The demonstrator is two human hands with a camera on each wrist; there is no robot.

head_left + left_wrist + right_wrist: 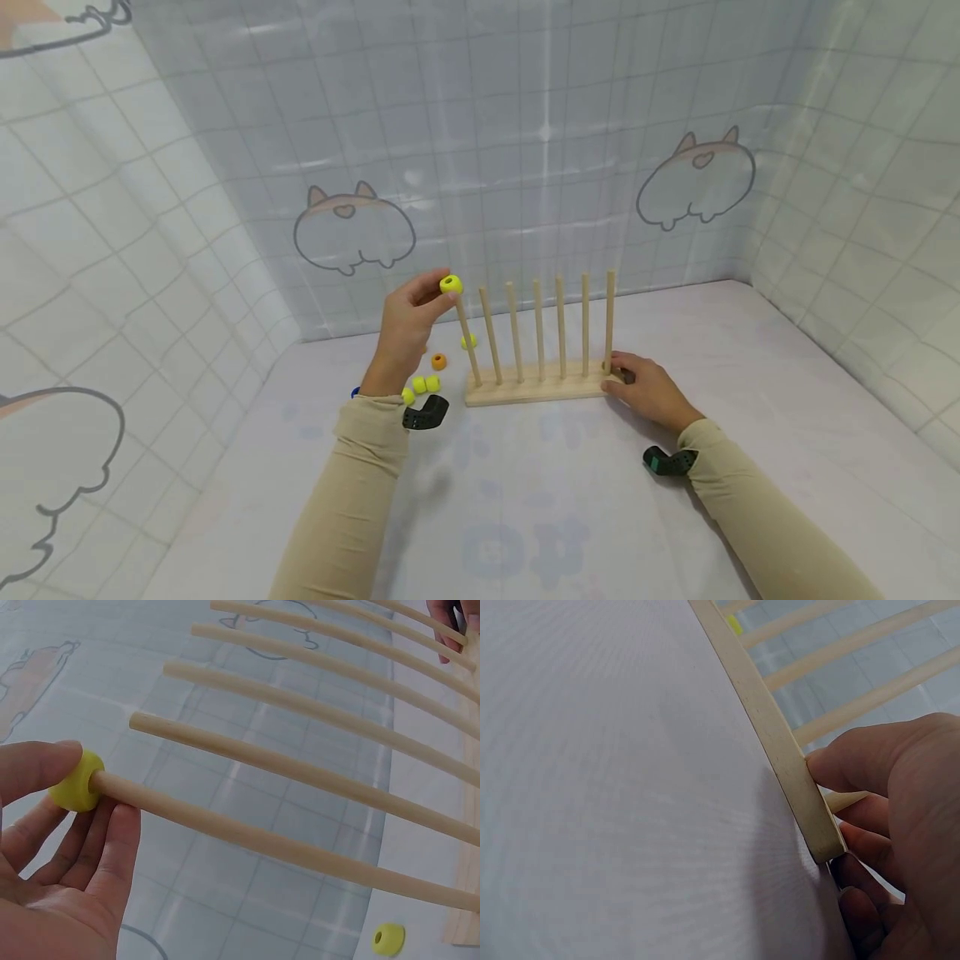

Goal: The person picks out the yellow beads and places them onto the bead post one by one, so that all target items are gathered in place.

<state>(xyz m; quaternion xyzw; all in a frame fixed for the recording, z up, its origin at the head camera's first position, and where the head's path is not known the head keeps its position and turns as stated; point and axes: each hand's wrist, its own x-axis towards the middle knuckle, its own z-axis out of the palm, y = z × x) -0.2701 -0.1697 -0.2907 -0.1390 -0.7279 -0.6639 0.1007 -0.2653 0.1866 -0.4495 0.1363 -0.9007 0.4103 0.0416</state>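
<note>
A wooden rack stands on the table, its flat base (540, 390) carrying a row of several upright pegs. My left hand (405, 325) pinches a yellow bead (451, 284) between thumb and fingers at the top of the leftmost peg (468, 342). In the left wrist view, that peg's tip meets the hole of the yellow bead (71, 791); how far it goes in is hidden. At the rack's other end, my right hand (652, 392) grips the base. The right wrist view shows the thumb against the base (780, 757) and fingers curled around its end.
Loose yellow beads (420, 384) and an orange bead (438, 362) lie left of the rack. One yellow bead (468, 341) sits behind the leftmost peg. A blue bead (356, 392) is mostly hidden by the left wrist. A tile-patterned sheet (487, 150) rises behind the table.
</note>
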